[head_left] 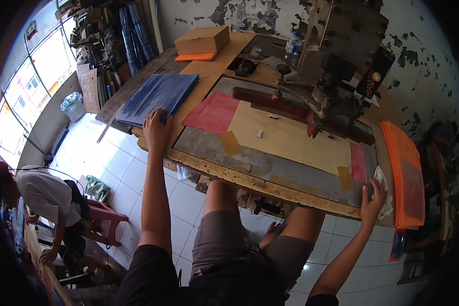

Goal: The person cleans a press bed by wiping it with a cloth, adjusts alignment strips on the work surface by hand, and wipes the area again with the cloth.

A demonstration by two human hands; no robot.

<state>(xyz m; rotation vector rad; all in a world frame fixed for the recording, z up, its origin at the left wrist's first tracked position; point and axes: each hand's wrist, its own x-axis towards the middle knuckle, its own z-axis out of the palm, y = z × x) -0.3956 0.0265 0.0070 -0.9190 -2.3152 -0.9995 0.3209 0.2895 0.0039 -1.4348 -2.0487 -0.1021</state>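
My left hand (157, 127) is at the near edge of a stack of blue plastic sheets (160, 97), its fingers curled over the edge and closed on blue sheet material. My right hand (374, 200) rests at the right edge of the press table, beside a crumpled white cloth (384, 196), fingers apart and holding nothing. Between my hands lies a grey press plate (214, 153) with a cream board (296, 140) on it. Red patches (211, 112) flank the board, and brown tape (230, 144) lies at its near edge. Small light pieces (259, 134) sit on the board.
A machine arm with a red bar (290, 109) stands over the plate. Orange plastic sheets (403, 173) lie at the right; a cardboard box (203, 41) sits on orange sheets at the back. Another person (48, 196) bends over work at far left, near a red stool (104, 219).
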